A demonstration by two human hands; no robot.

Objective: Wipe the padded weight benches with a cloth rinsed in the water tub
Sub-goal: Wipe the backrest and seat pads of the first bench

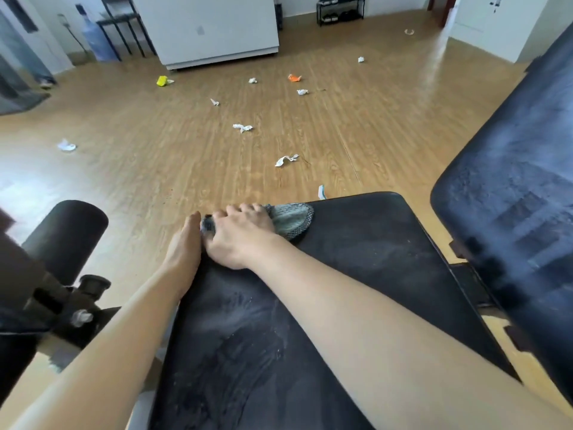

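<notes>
A black padded bench seat (356,274) fills the lower middle, dusty with pale smears. At its far left corner lies a grey-green cloth (291,220). My right hand (238,234) lies on the cloth with fingers curled over it, pressing it to the pad. My left hand (184,243) rests straight along the seat's left edge, fingertips touching the cloth's dark end. The inclined black backrest pad (511,181) rises at the right, streaked with dust. No water tub is in view.
A black foam roller (66,231) and metal frame parts (77,305) stand at the left. Several crumpled paper scraps (286,160) litter the wood floor beyond. A white cabinet (210,29), a water jug (97,41) and a shoe rack (339,9) stand at the back.
</notes>
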